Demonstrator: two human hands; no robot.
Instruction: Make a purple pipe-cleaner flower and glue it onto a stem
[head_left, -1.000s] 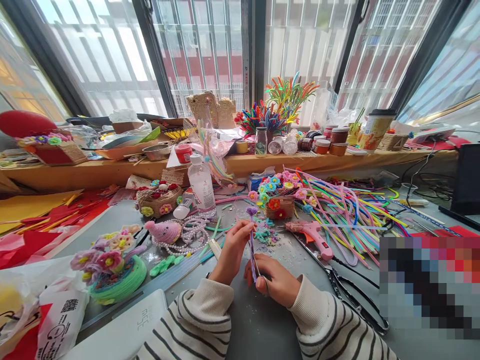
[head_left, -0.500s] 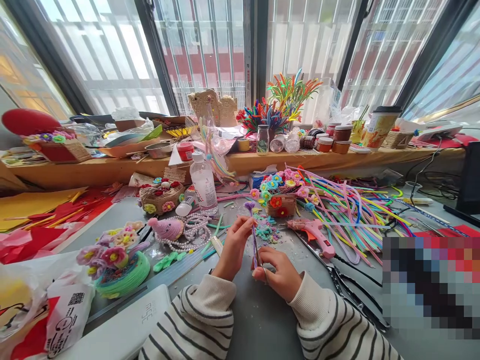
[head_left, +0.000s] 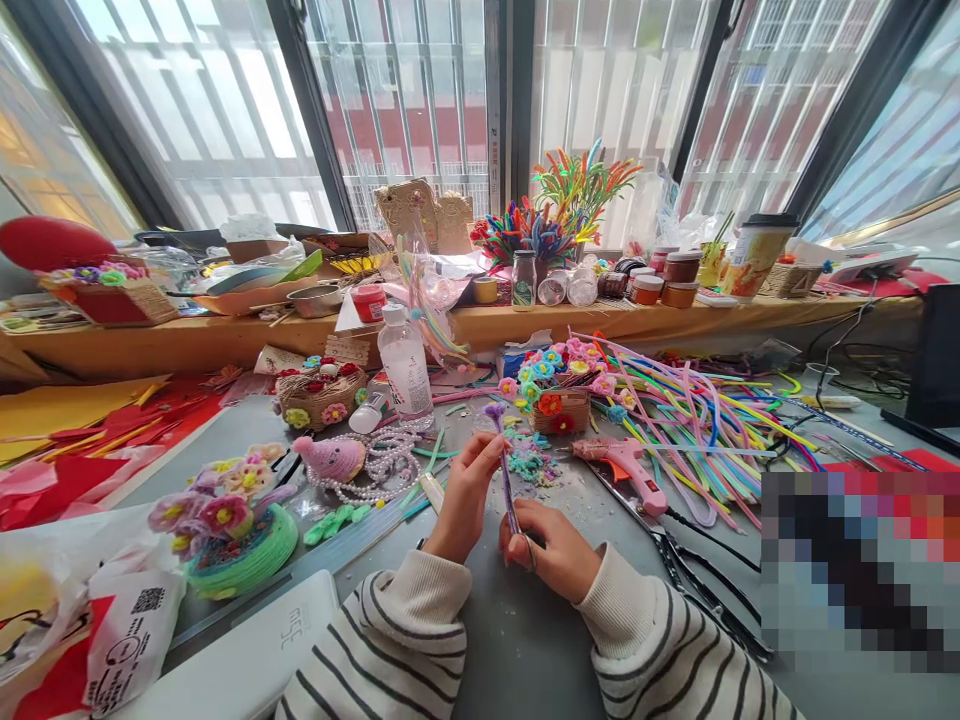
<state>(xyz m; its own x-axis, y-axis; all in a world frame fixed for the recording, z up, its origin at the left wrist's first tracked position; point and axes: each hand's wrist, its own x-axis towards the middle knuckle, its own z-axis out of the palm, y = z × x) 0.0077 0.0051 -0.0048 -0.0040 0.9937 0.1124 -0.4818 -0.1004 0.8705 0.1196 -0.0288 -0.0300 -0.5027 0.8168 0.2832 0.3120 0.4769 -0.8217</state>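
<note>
A purple pipe-cleaner flower (head_left: 494, 411) stands on a long purple stem, tilted a little to the left. My left hand (head_left: 466, 492) is closed, pinching the stem below the flower head between thumb and fingertips. At the stem's lower end, my right hand (head_left: 553, 545) is closed around small metal scissors (head_left: 533, 556); a curved handle shows, but the fingers hide most of them. The blades lie close to the stem, and I cannot tell whether they touch it. Colourful pipe-cleaner scraps (head_left: 531, 460) lie on the table just beyond my hands.
A pink glue gun (head_left: 630, 470) and large black-handled scissors (head_left: 712, 590) lie to the right, before many loose pipe cleaners (head_left: 697, 410). Flower baskets (head_left: 562, 408), a bottle (head_left: 406, 365) and bead strings (head_left: 397, 460) stand behind. A green flower pot (head_left: 247, 555) and white box (head_left: 247, 650) are left.
The purple stem leans slightly more to the left at its top. My right hand's fingers have shifted a little around its lower end. Both hands stay in nearly the same place.
</note>
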